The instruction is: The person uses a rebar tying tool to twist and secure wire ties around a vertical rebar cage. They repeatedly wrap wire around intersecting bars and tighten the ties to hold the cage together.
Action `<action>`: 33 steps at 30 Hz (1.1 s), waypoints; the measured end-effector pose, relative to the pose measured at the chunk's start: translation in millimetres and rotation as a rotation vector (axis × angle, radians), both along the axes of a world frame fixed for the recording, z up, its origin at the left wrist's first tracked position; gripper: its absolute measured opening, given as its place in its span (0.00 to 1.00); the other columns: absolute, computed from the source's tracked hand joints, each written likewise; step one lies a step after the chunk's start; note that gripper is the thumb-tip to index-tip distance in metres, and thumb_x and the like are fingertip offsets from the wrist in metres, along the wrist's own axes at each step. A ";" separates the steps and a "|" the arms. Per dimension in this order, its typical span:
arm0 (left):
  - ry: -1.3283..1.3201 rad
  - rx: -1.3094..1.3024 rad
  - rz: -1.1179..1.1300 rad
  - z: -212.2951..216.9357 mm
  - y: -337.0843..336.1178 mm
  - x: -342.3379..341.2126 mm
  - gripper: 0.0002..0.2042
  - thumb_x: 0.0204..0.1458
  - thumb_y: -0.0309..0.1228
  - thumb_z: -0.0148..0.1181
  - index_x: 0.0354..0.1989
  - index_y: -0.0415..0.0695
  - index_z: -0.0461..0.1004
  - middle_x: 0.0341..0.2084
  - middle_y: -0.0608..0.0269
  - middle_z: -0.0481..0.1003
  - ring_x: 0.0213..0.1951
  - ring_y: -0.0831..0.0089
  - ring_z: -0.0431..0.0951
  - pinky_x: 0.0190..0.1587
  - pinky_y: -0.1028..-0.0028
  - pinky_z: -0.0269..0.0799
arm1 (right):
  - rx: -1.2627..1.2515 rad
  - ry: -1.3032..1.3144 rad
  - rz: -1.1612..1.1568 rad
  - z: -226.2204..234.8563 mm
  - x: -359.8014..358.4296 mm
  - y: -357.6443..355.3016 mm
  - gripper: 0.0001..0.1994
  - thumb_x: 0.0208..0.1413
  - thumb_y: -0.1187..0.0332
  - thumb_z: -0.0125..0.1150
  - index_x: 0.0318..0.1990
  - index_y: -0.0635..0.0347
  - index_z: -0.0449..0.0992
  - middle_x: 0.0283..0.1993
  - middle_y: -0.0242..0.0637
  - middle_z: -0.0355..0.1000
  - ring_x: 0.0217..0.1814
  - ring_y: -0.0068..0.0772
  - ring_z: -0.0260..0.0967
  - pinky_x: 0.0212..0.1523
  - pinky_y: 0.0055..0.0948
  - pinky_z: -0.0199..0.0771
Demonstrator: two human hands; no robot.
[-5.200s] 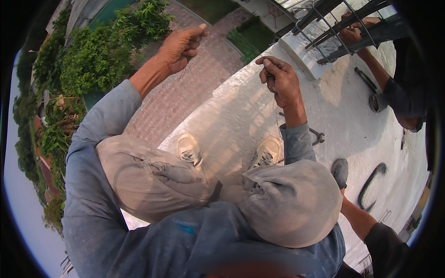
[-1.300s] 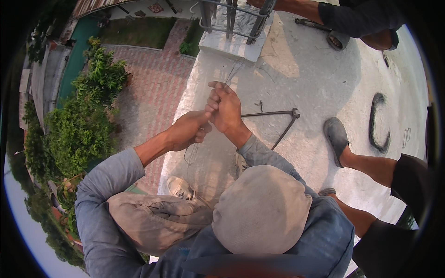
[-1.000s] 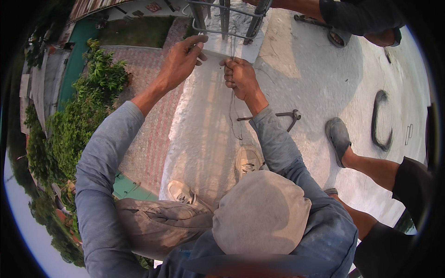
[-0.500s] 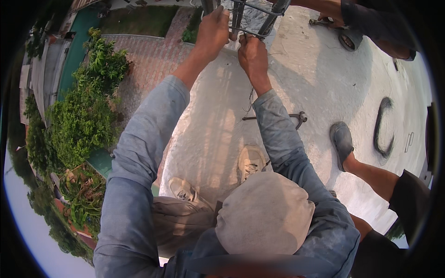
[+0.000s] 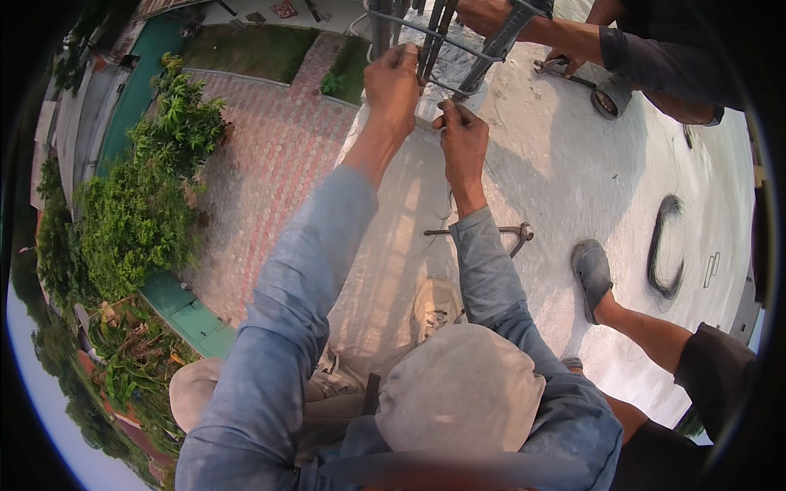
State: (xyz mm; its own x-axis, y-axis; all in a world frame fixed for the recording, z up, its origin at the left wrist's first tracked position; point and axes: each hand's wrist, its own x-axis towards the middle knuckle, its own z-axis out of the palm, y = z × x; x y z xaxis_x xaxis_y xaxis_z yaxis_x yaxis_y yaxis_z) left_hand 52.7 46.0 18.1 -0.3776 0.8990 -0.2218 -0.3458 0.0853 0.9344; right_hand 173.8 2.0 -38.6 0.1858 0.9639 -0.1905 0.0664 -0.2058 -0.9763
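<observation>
A cage of dark steel rebar stands at the top, its upright bars crossed by thinner ties. My left hand is closed at the cage's near side, fingers pressed against an upright bar. Just right of it and lower, my right hand pinches thin tie wire near the cage's lower tie, thumb and forefinger together. Loose strands of dark wire trail beneath that hand. On the pale slab below lies a dark metal tool that looks like pincers with spread handles.
Another person's forearm reaches to the cage; their other hand holds a metal tool. Beside it lies a round dark container. A coil of wire and a person's clog are right. The slab edge drops to paving left.
Both my hands have come lower in view, and my right fingers have shifted into a pinch beneath the tie. More of the rebar cage shows. Another person's arm now reaches beside the cage.
</observation>
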 end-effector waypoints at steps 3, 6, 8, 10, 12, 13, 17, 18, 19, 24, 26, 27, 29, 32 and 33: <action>0.210 0.052 0.105 -5.6 -19.2 8.5 0.16 0.64 0.36 0.65 0.47 0.33 0.82 0.31 0.61 0.80 0.31 0.75 0.77 0.35 0.73 0.72 | -0.110 0.244 -0.032 6.8 -11.7 -1.5 0.16 0.69 0.61 0.60 0.40 0.70 0.81 0.22 0.26 0.68 0.17 0.14 0.51 0.17 0.23 0.50; 0.506 0.244 0.202 -4.7 -35.4 12.0 0.16 0.63 0.36 0.66 0.45 0.30 0.83 0.34 0.58 0.81 0.33 0.72 0.79 0.38 0.71 0.75 | -0.064 0.342 -0.078 10.2 -26.6 4.1 0.16 0.68 0.62 0.60 0.37 0.69 0.80 0.20 0.25 0.66 0.16 0.14 0.53 0.16 0.24 0.48; 0.516 0.207 0.177 -4.7 -48.6 12.6 0.16 0.62 0.35 0.67 0.43 0.29 0.83 0.34 0.56 0.82 0.35 0.70 0.81 0.39 0.70 0.76 | -0.057 0.347 -0.070 10.2 -34.0 3.3 0.14 0.68 0.66 0.58 0.35 0.69 0.81 0.19 0.23 0.64 0.19 0.15 0.53 0.20 0.25 0.48; 0.394 0.066 0.142 -5.9 -55.1 9.9 0.13 0.60 0.32 0.68 0.42 0.32 0.84 0.33 0.56 0.82 0.33 0.70 0.82 0.35 0.72 0.75 | -0.023 0.323 -0.055 9.0 -39.0 -1.4 0.14 0.68 0.66 0.57 0.35 0.68 0.81 0.19 0.23 0.64 0.19 0.15 0.53 0.20 0.25 0.48; 0.122 0.065 0.125 -8.6 -52.0 3.4 0.13 0.59 0.31 0.69 0.44 0.33 0.83 0.35 0.56 0.82 0.32 0.70 0.82 0.34 0.72 0.75 | 0.030 0.253 -0.005 7.4 -40.7 -7.0 0.14 0.70 0.67 0.54 0.39 0.69 0.81 0.21 0.24 0.65 0.21 0.16 0.54 0.22 0.26 0.53; -0.017 0.050 0.107 -10.4 -49.1 -0.1 0.13 0.59 0.31 0.70 0.45 0.33 0.83 0.35 0.56 0.82 0.32 0.70 0.82 0.34 0.72 0.75 | 0.037 0.232 0.020 6.7 -41.4 -9.3 0.14 0.70 0.67 0.54 0.41 0.70 0.81 0.22 0.25 0.66 0.22 0.16 0.55 0.23 0.26 0.54; -0.428 -0.106 -0.092 -16.7 -42.7 -20.0 0.19 0.56 0.29 0.73 0.52 0.33 0.76 0.38 0.56 0.80 0.35 0.70 0.81 0.36 0.74 0.80 | 0.257 0.090 0.081 4.6 -41.2 -15.1 0.15 0.71 0.68 0.49 0.46 0.71 0.80 0.24 0.27 0.69 0.22 0.18 0.60 0.24 0.25 0.61; -0.402 -0.122 -0.131 -17.8 -41.9 -23.7 0.20 0.56 0.30 0.73 0.53 0.34 0.75 0.38 0.56 0.80 0.35 0.70 0.81 0.35 0.74 0.80 | 0.269 0.062 0.131 4.0 -40.3 -15.9 0.15 0.71 0.69 0.48 0.47 0.71 0.80 0.24 0.29 0.70 0.22 0.19 0.62 0.25 0.25 0.63; -0.378 -0.160 -0.166 -18.7 -40.2 -26.1 0.21 0.56 0.30 0.74 0.54 0.35 0.74 0.38 0.57 0.79 0.34 0.70 0.80 0.34 0.74 0.79 | 0.284 0.033 0.180 3.5 -38.3 -16.7 0.15 0.71 0.69 0.47 0.47 0.72 0.79 0.24 0.30 0.71 0.23 0.20 0.65 0.25 0.26 0.65; -0.202 -0.304 -0.308 -27.0 -33.1 -27.0 0.21 0.57 0.34 0.73 0.55 0.39 0.75 0.39 0.60 0.81 0.34 0.75 0.79 0.32 0.76 0.75 | 0.201 -0.163 0.290 -0.1 -32.0 -13.7 0.14 0.69 0.70 0.47 0.48 0.73 0.78 0.26 0.41 0.76 0.25 0.30 0.73 0.28 0.32 0.73; -0.216 -0.312 -0.361 -30.6 -29.1 -27.2 0.23 0.57 0.36 0.73 0.57 0.41 0.74 0.42 0.61 0.81 0.38 0.75 0.79 0.37 0.76 0.78 | 0.297 -0.339 0.318 0.7 -28.6 -10.5 0.14 0.68 0.70 0.49 0.49 0.73 0.77 0.27 0.46 0.78 0.26 0.36 0.75 0.30 0.35 0.75; -0.185 -0.292 -0.384 -32.2 -27.7 -27.7 0.24 0.57 0.37 0.73 0.58 0.41 0.73 0.43 0.61 0.81 0.39 0.75 0.79 0.39 0.74 0.79 | 0.361 -0.417 0.330 2.1 -25.4 -9.4 0.14 0.68 0.70 0.50 0.49 0.72 0.78 0.28 0.47 0.79 0.26 0.38 0.76 0.31 0.36 0.75; -0.170 -0.274 -0.422 -32.8 -26.4 -30.8 0.25 0.57 0.38 0.73 0.60 0.42 0.72 0.44 0.62 0.81 0.41 0.74 0.79 0.42 0.70 0.79 | 0.406 -0.578 0.382 7.7 -18.7 -8.2 0.14 0.67 0.69 0.52 0.48 0.70 0.79 0.29 0.48 0.79 0.27 0.42 0.77 0.33 0.39 0.75; -0.220 -0.282 -0.444 -29.2 -28.3 -34.7 0.27 0.57 0.39 0.73 0.61 0.43 0.71 0.44 0.62 0.81 0.44 0.72 0.80 0.47 0.65 0.80 | 0.266 -0.436 0.405 21.7 -6.0 -8.9 0.14 0.66 0.65 0.58 0.46 0.69 0.82 0.30 0.47 0.80 0.30 0.40 0.78 0.35 0.38 0.75; -0.236 -0.291 -0.439 -27.4 -30.0 -35.1 0.27 0.57 0.40 0.73 0.61 0.43 0.70 0.44 0.63 0.82 0.45 0.71 0.80 0.47 0.65 0.80 | 0.245 -0.422 0.258 26.5 -6.9 -9.6 0.14 0.64 0.64 0.59 0.44 0.68 0.83 0.32 0.51 0.80 0.33 0.46 0.79 0.37 0.41 0.76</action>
State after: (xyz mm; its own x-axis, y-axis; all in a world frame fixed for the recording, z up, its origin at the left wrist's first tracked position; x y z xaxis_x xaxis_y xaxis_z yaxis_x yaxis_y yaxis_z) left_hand 17.6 16.0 -9.3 0.1064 0.8497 -0.5165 -0.4160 0.5098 0.7530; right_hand 166.9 -7.6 -12.1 -0.0503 0.9951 0.0848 0.4809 0.0985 -0.8712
